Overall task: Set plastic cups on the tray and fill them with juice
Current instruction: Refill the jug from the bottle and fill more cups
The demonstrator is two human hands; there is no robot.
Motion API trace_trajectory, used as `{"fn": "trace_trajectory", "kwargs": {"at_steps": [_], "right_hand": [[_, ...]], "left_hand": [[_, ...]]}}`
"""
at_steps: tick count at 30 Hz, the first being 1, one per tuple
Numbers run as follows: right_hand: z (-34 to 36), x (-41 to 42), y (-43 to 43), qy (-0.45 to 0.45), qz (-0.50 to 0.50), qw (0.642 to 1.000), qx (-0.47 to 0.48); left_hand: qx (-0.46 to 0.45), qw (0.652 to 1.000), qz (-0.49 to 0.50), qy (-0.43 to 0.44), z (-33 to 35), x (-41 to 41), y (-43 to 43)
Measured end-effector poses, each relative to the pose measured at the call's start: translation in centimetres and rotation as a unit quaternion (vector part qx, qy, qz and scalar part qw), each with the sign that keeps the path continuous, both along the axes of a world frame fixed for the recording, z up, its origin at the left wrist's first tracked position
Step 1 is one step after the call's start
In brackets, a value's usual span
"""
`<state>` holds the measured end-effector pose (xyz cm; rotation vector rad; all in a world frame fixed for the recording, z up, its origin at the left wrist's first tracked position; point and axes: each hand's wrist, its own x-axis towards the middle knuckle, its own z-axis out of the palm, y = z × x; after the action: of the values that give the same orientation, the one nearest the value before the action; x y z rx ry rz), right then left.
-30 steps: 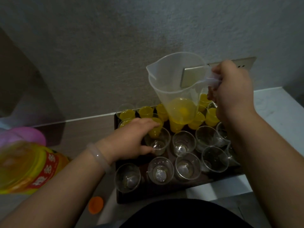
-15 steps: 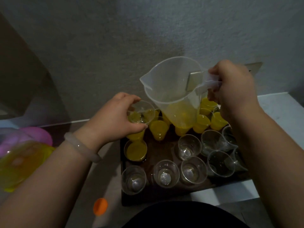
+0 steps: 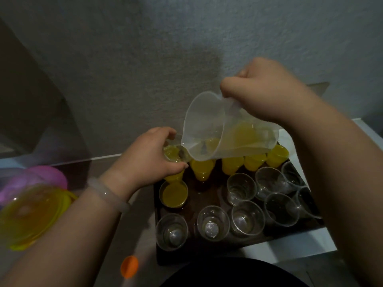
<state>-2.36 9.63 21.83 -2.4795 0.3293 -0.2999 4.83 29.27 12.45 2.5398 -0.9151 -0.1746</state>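
Pouring is recorded as the step in hand.

Right hand [image 3: 267,94] — fingers curled about the handle of the clear jug [image 3: 217,129], which is tipped with its spout lowered to the left.

Left hand [image 3: 149,160] — fingers and thumb wrapped round a held cup [image 3: 176,154], lifted just above the tray's far-left corner and set under the spout. Yellow juice [image 3: 171,151] is seen in it, but the level cannot be read behind the fingers.

Tray [image 3: 207,195] — dark, set on the counter against the wall. Every cup is placed on it save the one lifted.

Filled cups [image 3: 202,169] — five are counted in the far row, one partly hidden beneath the left hand, plus one at the left of the second row. Others may be hidden behind the jug.

Empty cups [image 3: 241,188] — about eight, grouped across the near rows and the right side.

The setting-out is judged finished, and the filling somewhat under half done. Only a shallow pool of juice is seen in the jug, so a refill is likely to be needed from the bottle [image 3: 31,214], blurred at the left edge. An orange cap [image 3: 129,264] lies near it.
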Motion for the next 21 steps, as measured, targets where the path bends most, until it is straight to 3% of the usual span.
{"fn": "trace_trajectory", "kwargs": {"at_steps": [11,21], "right_hand": [[1.5,1.1,2.0,0.025,0.032,0.992,-0.123],[1.9,1.2,2.8,0.045,0.041,0.982,-0.18]], "left_hand": [[0.007,1.0,-0.014,-0.015,0.0,-0.2,-0.5],[0.014,1.0,-0.012,-0.025,-0.3,-0.1,-0.6]]}}
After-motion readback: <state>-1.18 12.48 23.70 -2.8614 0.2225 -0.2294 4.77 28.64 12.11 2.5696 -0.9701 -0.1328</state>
